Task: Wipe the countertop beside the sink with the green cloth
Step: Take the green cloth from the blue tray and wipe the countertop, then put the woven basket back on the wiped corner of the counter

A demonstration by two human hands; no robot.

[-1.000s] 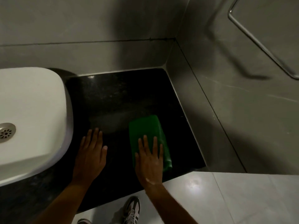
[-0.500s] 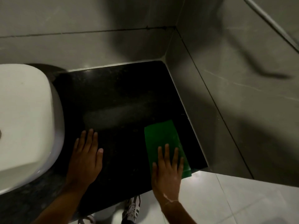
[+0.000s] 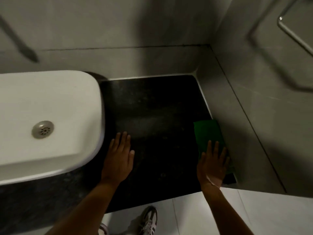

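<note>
A folded green cloth (image 3: pixel 208 134) lies flat on the black countertop (image 3: pixel 155 116), at its right edge against the grey side wall. My right hand (image 3: pixel 213 165) presses flat on the near half of the cloth, fingers spread and pointing away from me. My left hand (image 3: pixel 119 156) rests palm down on the bare counter, right beside the white sink (image 3: pixel 47 102). The cloth's near end is hidden under my right hand.
The sink basin has a round metal drain (image 3: pixel 43 129). Grey tiled walls close the counter at the back and right. A metal rail (image 3: pixel 294 33) hangs on the right wall. Below the counter's front edge are pale floor tiles and my shoe (image 3: pixel 149 219).
My right hand has slid the green cloth to the right across the counter until it meets the side wall. My left hand stays planted beside the sink.
</note>
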